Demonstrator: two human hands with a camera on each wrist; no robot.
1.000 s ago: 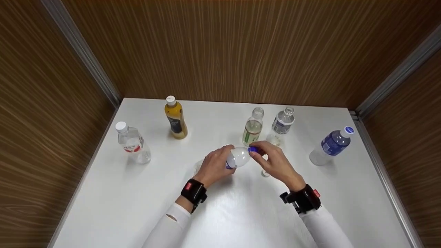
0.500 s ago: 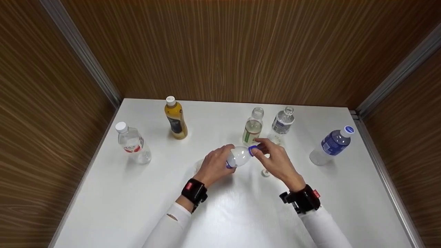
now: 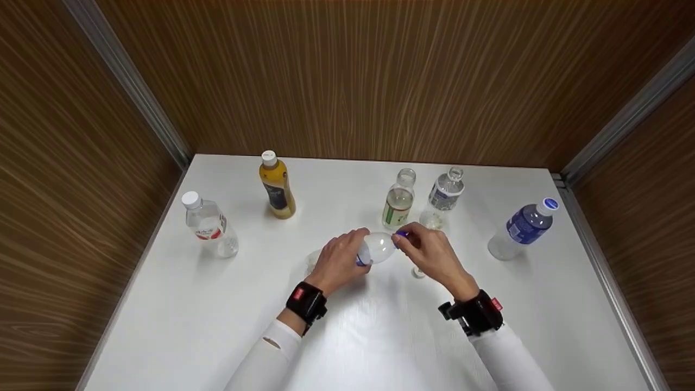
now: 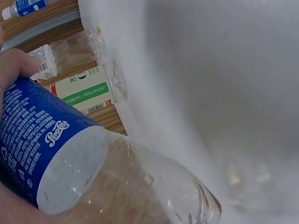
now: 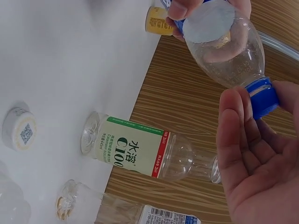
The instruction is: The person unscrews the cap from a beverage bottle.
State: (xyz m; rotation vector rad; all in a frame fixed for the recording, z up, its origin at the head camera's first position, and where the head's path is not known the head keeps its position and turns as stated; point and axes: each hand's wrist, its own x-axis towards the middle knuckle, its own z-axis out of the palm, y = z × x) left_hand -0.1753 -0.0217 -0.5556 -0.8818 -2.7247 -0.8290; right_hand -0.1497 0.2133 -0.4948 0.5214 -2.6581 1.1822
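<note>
My left hand (image 3: 339,258) grips a clear plastic Pepsi bottle (image 3: 379,248) around its blue label (image 4: 51,135). The bottle lies tilted, neck toward the right, above the white table. At its mouth, my right hand (image 3: 434,255) holds the blue bottle cap (image 5: 263,98) between thumb and fingers. The cap sits on the neck, with a pale gap line showing near its lower band in the right wrist view. Just behind the hands stands an uncapped bottle with a green and cream label (image 3: 399,205). A loose white cap (image 3: 418,272) rests on the table below my right hand.
Another uncapped clear bottle (image 3: 446,191) stands at the back right. A blue-labelled bottle (image 3: 522,228) is far right. To the left are a yellow bottle (image 3: 277,187) and a clear white-capped bottle (image 3: 212,225). Wood-grain panels (image 3: 347,81) enclose the table (image 3: 369,347).
Half a second ago my right fingers were loosened and lifted around the blue cap; now they close on it again. My left hand and the bottle have stayed nearly still.
</note>
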